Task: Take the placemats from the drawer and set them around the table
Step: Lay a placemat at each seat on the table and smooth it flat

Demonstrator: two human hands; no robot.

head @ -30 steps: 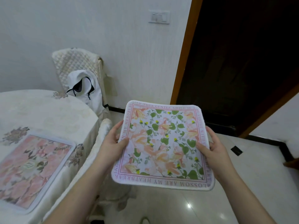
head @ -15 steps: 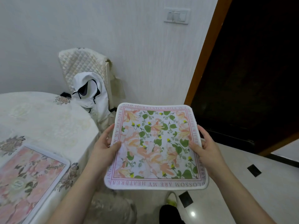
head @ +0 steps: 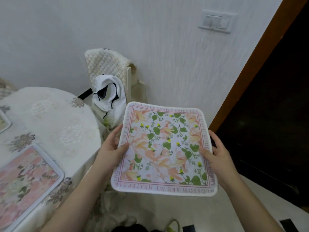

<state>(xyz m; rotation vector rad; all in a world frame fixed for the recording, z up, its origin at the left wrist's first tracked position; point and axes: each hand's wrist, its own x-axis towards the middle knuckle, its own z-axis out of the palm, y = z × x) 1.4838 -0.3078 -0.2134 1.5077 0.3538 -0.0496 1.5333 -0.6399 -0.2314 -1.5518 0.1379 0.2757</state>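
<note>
The placemats in view number at least two; take them in order from your left. A rectangular pink floral placemat with a pale grey border (head: pixel 25 185) lies flat on the round table covered by a cream embroidered tablecloth (head: pixel 55 124), at its near edge. The corner of a further grey-bordered mat (head: pixel 4 122) shows at the far left edge of the frame; its pattern cannot be determined. Behind the table, a chair with a quilted cream cover (head: pixel 107 64) stands against the white wall, with a white garment with black trim (head: pixel 108 99) draped on it.

Your left hand (head: pixel 110 148) grips the left edge of a square white fabric placemat printed with green leaves, peach flowers and a pink lettered border (head: pixel 164 149), thumb on top, fingers curled underneath. The mat is held in the air, roughly level, to the right of the table and not touching it. Your right hand (head: pixel 217 158) grips the right edge in the same manner.

A white wall switch plate (head: pixel 217 21) and a dark doorway with an orange-brown wooden frame (head: pixel 250 67) occupy the right side.
</note>
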